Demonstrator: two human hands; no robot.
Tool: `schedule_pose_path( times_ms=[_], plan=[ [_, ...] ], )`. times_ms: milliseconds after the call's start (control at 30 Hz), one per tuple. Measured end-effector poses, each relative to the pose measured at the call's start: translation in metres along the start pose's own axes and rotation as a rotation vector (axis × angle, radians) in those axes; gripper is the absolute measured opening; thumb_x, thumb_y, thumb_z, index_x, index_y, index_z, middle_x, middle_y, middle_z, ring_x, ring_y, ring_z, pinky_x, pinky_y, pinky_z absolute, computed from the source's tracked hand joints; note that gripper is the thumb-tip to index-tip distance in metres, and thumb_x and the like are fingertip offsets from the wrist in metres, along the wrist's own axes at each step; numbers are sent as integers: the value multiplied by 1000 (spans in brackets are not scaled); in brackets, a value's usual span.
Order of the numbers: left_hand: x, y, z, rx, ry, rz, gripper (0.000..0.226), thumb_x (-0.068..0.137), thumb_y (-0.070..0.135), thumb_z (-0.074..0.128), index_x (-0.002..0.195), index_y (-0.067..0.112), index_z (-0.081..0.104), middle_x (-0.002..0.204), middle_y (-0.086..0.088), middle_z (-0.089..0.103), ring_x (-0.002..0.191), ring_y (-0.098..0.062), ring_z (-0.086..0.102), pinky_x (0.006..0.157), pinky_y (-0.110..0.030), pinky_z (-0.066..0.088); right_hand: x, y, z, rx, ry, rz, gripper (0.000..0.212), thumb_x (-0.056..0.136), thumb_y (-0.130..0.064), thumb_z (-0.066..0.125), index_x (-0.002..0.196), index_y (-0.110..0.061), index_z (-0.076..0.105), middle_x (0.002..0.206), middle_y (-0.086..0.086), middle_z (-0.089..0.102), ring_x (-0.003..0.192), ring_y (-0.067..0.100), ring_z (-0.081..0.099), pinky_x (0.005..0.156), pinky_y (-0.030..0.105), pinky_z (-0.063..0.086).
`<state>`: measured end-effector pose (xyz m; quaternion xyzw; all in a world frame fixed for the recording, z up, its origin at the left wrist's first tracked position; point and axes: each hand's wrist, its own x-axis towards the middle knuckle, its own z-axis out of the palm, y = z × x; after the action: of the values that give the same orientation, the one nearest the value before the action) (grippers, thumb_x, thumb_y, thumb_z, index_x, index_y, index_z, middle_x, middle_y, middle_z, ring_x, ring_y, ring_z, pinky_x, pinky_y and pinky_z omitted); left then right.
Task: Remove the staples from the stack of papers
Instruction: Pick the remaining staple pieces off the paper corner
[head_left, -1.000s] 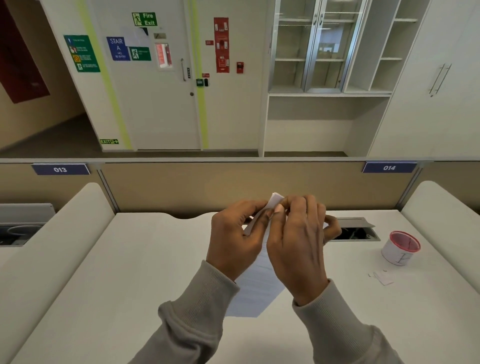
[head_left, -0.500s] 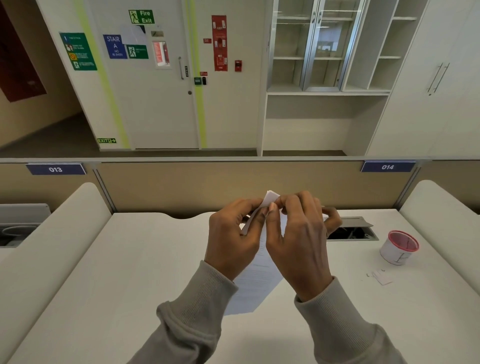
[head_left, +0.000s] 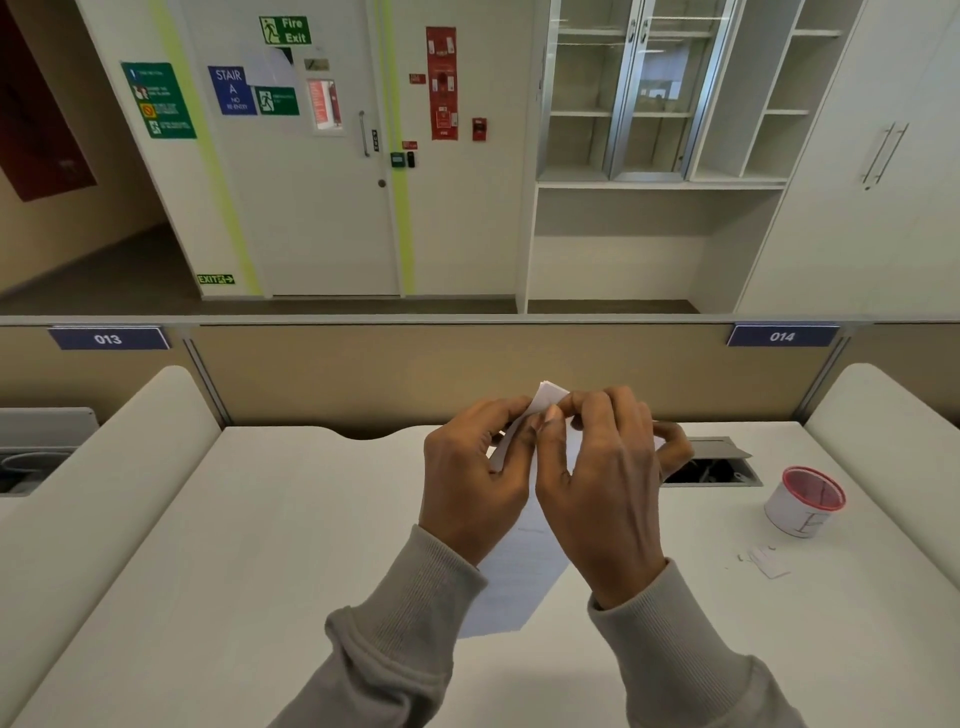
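Mid-task, by judgement. Stack of papers (head_left: 519, 577) held above the table (head_left: 260, 545), centre frame. Left hand (head_left: 470, 483) and right hand (head_left: 597, 499) both pinch its top corner, fingers (head_left: 602, 410) curled tight. Staple itself hidden. Scraps (head_left: 766, 561) beside red-rimmed tub (head_left: 802, 501), right of frame, suggest some removal already done; remaining count unknown.

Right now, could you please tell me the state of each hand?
Left hand: closed, holding the stack of papers near its top corner.
Right hand: closed, fingers pinching that same corner.
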<state>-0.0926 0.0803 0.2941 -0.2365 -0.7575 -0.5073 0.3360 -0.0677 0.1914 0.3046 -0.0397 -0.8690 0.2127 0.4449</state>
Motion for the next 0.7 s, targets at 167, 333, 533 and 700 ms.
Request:
schedule_pose_path(
  times_ms=[167, 333, 533, 700],
  plan=[
    [6, -6, 3, -4, -10, -8, 29, 90, 25, 68, 113, 8, 73, 104, -1, 75, 89, -11, 70, 81, -15, 57, 7, 8, 2, -47, -28, -87, 15, 91, -33, 49, 88, -21, 58, 87, -3, 56, 83, 15, 53, 90, 44, 29],
    [9, -10, 7, 2, -4, 9, 26, 90, 21, 68, 112, 8, 73, 102, -1, 75, 88, -13, 70, 79, -22, 59, 17, 11, 5, 10, -84, -64, 15, 89, -34, 48, 84, -23, 56, 83, -6, 54, 80, 12, 51, 88, 43, 29],
    [11, -15, 15, 33, 24, 42, 22, 90, 13, 70, 112, 9, 73, 101, 0, 75, 89, -8, 68, 79, -23, 58, 24, 10, 8, 162, -149, 92, 13, 88, -37, 45, 79, -29, 51, 80, -13, 51, 79, 9, 50, 89, 41, 28],
    [9, -16, 24, 125, 88, 96, 18, 90, 11, 70, 106, 3, 74, 98, -6, 75, 87, -12, 68, 83, -17, 55, 27, 9, 8, 482, -227, 395, 17, 88, -25, 59, 72, -23, 58, 67, -7, 60, 66, 14, 57, 79, 52, 51]
  ],
)
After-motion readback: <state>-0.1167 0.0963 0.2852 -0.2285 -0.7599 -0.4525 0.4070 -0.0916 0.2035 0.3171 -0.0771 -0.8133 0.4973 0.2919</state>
